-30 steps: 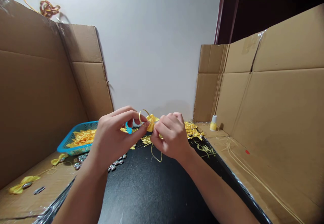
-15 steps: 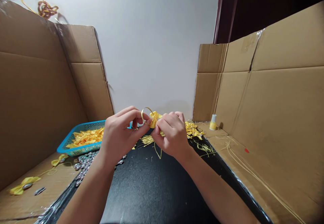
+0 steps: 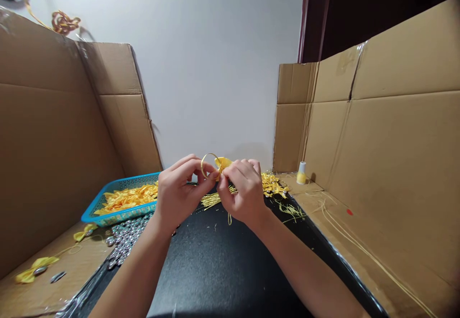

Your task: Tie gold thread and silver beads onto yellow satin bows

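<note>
Both my hands meet above the black table top (image 3: 215,265). My left hand (image 3: 178,196) pinches a thin gold cord that curls into a small loop (image 3: 207,161) above its fingertips. My right hand (image 3: 241,191) is closed on a small yellow ribbon bow (image 3: 223,163) where the cord wraps it. A short tail of cord (image 3: 229,220) hangs below my right hand. A bundle of cut gold cords (image 3: 210,200) lies on the table just under the hands.
A blue basket (image 3: 118,212) with yellow ribbon pieces stands at the left, several silver clips (image 3: 124,244) in front of it. Finished yellow bows (image 3: 36,266) lie on cardboard at the left. A yellow thread spool (image 3: 302,173) stands far right. Cardboard walls (image 3: 388,155) enclose both sides.
The hanging cord tail below my right hand has grown much shorter. My hands have drawn slightly closer together, and the view has shifted a little.
</note>
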Motion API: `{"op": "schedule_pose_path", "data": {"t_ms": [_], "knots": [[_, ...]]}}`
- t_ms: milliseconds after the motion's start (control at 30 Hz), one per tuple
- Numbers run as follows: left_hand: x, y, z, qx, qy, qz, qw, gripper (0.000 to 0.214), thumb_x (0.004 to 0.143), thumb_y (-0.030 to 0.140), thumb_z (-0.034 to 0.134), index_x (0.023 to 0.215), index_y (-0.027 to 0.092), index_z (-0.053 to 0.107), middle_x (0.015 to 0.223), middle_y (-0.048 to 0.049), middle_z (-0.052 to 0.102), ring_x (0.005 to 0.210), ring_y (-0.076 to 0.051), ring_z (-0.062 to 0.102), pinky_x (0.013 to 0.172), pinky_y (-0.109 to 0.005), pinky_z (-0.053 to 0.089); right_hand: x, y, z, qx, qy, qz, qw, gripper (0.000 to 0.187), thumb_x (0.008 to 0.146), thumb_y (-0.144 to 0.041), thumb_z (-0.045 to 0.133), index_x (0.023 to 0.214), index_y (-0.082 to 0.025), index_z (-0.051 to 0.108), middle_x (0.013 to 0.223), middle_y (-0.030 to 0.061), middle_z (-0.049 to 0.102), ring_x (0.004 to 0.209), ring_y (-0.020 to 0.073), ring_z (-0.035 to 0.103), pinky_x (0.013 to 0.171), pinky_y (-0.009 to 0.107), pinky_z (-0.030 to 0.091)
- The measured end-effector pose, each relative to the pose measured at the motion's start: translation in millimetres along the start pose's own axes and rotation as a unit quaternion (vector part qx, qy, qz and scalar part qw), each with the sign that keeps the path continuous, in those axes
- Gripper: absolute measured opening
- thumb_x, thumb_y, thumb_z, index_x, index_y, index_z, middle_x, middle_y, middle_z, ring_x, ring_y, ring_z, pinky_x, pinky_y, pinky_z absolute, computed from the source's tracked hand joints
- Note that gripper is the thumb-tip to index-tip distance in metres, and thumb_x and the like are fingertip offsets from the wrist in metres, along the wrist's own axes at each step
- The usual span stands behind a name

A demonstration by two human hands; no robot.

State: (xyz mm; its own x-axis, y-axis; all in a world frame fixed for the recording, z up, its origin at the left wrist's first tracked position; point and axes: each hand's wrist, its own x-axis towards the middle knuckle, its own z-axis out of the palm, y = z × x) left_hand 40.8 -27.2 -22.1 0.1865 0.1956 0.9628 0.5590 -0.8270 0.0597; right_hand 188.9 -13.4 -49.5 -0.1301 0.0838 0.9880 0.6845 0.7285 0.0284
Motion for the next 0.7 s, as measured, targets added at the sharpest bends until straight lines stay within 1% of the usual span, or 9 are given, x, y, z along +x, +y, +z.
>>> {"op": "schedule_pose_path", "data": {"t_ms": [67, 133, 200, 300, 400, 533, 633, 700], "knots": [[1.8, -1.1, -1.3, -0.008, 0.001, -0.017, 1.000, 0.012, 0.079, 0.012, 0.067, 0.070, 0.017, 0.061, 0.061, 0.0047, 0.054, 0.054, -0.006, 0.045, 0.051, -0.020, 0.038, 4.7, 4.9, -6.5, 0.067, -0.054, 0.004, 0.996, 0.017, 0.088, -0.022, 0.047, 0.072, -0.020, 0.053, 0.069, -0.0005, 0.059, 0.068, 0.0132, 0.052, 0.073, 0.032, 0.034], [3.4, -3.7, -1.7, -0.023, -0.013, -0.043, 0.999, 0.013, 0.080, 0.014, 0.066, 0.068, 0.017, 0.061, 0.061, 0.0039, 0.057, 0.054, -0.006, 0.045, 0.050, -0.020, 0.038, 9.7, 11.5, -13.5, 0.129, -0.106, 0.000, 0.986, 0.015, 0.088, -0.023, 0.050, 0.074, -0.020, 0.055, 0.069, -0.0026, 0.059, 0.068, 0.0116, 0.054, 0.075, 0.031, 0.034], [4.0, -7.7, -1.3, -0.040, -0.038, -0.075, 0.996, 0.014, 0.081, 0.017, 0.065, 0.068, 0.017, 0.061, 0.061, 0.0031, 0.059, 0.053, -0.007, 0.045, 0.048, -0.020, 0.038, 13.3, 18.5, -18.7, 0.153, -0.133, 0.005, 0.979, 0.015, 0.088, -0.025, 0.054, 0.074, -0.021, 0.057, 0.068, -0.0042, 0.059, 0.068, 0.0108, 0.055, 0.076, 0.031, 0.034], [2.6, -14.9, 0.2, -0.072, -0.083, -0.125, 0.986, 0.012, 0.081, 0.021, 0.065, 0.070, 0.016, 0.063, 0.059, 0.0019, 0.061, 0.051, -0.007, 0.048, 0.047, -0.021, 0.040, 14.4, 27.1, -20.5, 0.144, -0.127, 0.016, 0.981, 0.014, 0.086, -0.029, 0.062, 0.075, -0.021, 0.058, 0.069, -0.0049, 0.059, 0.068, 0.0110, 0.055, 0.077, 0.031, 0.034], [0.5, -20.3, 1.8, -0.109, -0.120, -0.154, 0.975, 0.014, 0.082, 0.027, 0.065, 0.073, 0.017, 0.065, 0.058, 0.0005, 0.063, 0.050, -0.008, 0.053, 0.047, -0.023, 0.042, 12.5, 32.4, -17.9, 0.136, -0.112, -0.002, 0.984, 0.013, 0.084, -0.035, 0.067, 0.083, -0.023, 0.061, 0.075, -0.0035, 0.063, 0.072, 0.0127, 0.057, 0.076, 0.031, 0.037], [0.3, -22.5, 3.4, -0.141, -0.132, -0.145, 0.971, 0.015, 0.083, 0.028, 0.064, 0.073, 0.017, 0.065, 0.056, 0.0007, 0.064, 0.048, -0.008, 0.054, 0.047, -0.022, 0.043, 9.9, 35.7, -14.3, 0.142, -0.105, -0.022, 0.984, 0.017, 0.086, -0.035, 0.065, 0.099, -0.024, 0.064, 0.083, -0.0012, 0.067, 0.078, 0.0139, 0.060, 0.078, 0.031, 0.040], [1.2, -23.3, 4.3, -0.148, -0.136, -0.136, 0.970, 0.015, 0.083, 0.027, 0.064, 0.072, 0.017, 0.064, 0.055, 0.0014, 0.062, 0.048, -0.008, 0.055, 0.047, -0.022, 0.044, 8.7, 35.2, -12.4, 0.155, -0.097, -0.023, 0.983, 0.017, 0.087, -0.033, 0.065, 0.101, -0.023, 0.066, 0.084, -0.0005, 0.069, 0.075, 0.0134, 0.060, 0.077, 0.032, 0.041], [1.6, -24.5, 4.9, -0.160, -0.141, -0.136, 0.968, 0.014, 0.083, 0.026, 0.064, 0.072, 0.017, 0.064, 0.056, 0.0015, 0.062, 0.049, -0.008, 0.057, 0.048, -0.021, 0.046, 8.5, 33.4, -11.2, 0.168, -0.089, -0.008, 0.982, 0.018, 0.086, -0.032, 0.066, 0.100, -0.023, 0.067, 0.083, -0.0004, 0.069, 0.072, 0.0127, 0.060, 0.076, 0.031, 0.043]]}}
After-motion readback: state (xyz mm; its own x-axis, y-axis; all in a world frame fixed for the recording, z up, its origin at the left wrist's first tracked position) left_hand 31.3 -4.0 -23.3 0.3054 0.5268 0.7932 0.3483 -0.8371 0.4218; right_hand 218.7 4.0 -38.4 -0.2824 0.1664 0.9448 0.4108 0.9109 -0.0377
